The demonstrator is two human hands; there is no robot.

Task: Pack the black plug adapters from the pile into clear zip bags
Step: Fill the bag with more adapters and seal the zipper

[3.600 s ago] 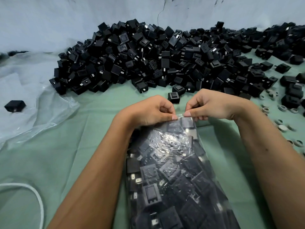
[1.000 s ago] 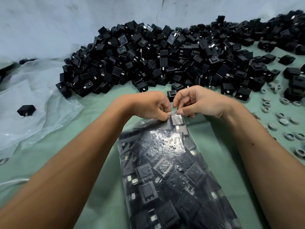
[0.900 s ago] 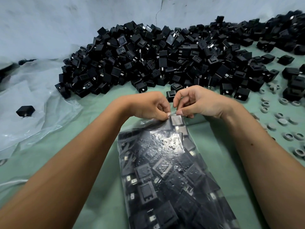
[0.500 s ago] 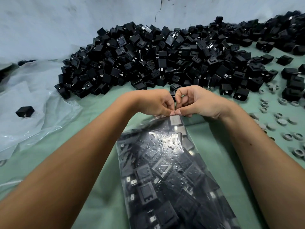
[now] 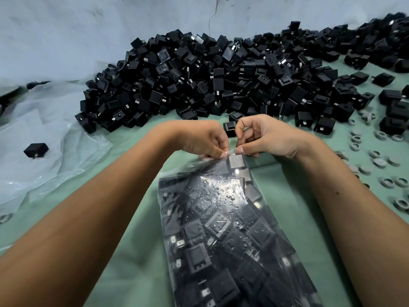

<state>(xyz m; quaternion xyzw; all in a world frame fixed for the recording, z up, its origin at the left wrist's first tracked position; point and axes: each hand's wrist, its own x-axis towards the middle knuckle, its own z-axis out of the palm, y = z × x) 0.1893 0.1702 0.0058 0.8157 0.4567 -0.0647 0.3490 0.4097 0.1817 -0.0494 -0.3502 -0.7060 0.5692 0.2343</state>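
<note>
A clear zip bag (image 5: 223, 231) full of black plug adapters lies lengthwise on the green cloth between my forearms. My left hand (image 5: 203, 139) and my right hand (image 5: 265, 138) meet at the bag's far end, thumbs and forefingers pinching its top edge close together. Behind the hands a large pile of black plug adapters (image 5: 210, 78) stretches along the wall. One adapter (image 5: 230, 127) sits just beyond my fingers.
Crumpled clear plastic sheeting (image 5: 39, 147) covers the left side, with a single black adapter (image 5: 36, 150) on it. Several small grey rings (image 5: 376, 160) are scattered on the cloth at the right. The pale wall (image 5: 110, 29) closes the back.
My hands have drawn closer along the bag's top edge until the fingertips nearly touch. The bag has stayed in place.
</note>
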